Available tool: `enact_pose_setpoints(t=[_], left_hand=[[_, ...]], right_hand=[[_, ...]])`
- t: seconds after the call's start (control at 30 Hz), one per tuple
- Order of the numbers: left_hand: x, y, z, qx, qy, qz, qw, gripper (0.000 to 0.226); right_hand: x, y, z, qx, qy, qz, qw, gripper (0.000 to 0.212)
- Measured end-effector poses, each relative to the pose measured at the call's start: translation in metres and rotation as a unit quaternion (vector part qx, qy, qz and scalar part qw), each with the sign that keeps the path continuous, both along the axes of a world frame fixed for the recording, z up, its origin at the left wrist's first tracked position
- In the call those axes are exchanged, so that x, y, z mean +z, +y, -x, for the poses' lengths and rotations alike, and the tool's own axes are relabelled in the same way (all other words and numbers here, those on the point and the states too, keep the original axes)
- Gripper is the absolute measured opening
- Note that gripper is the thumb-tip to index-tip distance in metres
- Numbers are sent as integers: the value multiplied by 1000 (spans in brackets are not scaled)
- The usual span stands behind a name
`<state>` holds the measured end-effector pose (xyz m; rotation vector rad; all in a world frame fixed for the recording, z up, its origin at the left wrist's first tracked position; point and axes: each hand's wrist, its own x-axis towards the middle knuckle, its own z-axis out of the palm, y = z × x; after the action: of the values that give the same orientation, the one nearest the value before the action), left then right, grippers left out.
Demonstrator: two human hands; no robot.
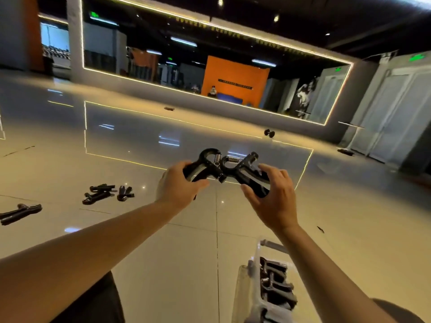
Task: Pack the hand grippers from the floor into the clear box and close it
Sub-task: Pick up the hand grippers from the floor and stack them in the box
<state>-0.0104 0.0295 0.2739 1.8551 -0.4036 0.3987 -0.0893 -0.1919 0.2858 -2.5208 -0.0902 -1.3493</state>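
over a glossy tiled floor (pixel 130 241), both forearms (pixel 93 250) reach from the lower edge to mid-frame. the clear box (pixel 253 297), lower right, holds packed grippers. the left hand (pixel 178 188) clasps one hand gripper (pixel 206 163), the right hand (pixel 274 198) a second gripper (pixel 247 170), spring ends meeting. loose grippers (pixel 100 193) lie at left.

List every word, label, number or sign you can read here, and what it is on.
No text is legible.
On the orange wall, the dark lettering strip: too blurred to read.
Above the grey doors, the green glowing sign: blurred, unreadable.
On the held hand grippers: no marking legible.
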Motion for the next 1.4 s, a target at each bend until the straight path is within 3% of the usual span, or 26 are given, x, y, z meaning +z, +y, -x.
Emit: enact_pose_setpoints(t=[0.2,0.37,0.67,0.87,1.13,1.4], left_hand=[[-5,-81,25,-82,34,-27,996,66],[-22,-145,36,-143,65,-57,986,63],[-85,-229,-8,-172,124,-117,970,65],[-119,-259,-59,-229,140,-195,943,61],[-166,-300,-115,-304,146,-254,906,55],[-232,-328,-132,-350,104,-289,885,66]], right_hand=[[-11,-70,55,-60,35,17,997,56],[-41,-130,86,-94,60,-11,994,51],[-106,-205,62,-114,171,-88,975,58],[-156,-253,47,-93,279,-164,942,75],[-239,-289,32,-49,382,-220,896,73],[-310,-285,28,9,467,-267,843,68]])
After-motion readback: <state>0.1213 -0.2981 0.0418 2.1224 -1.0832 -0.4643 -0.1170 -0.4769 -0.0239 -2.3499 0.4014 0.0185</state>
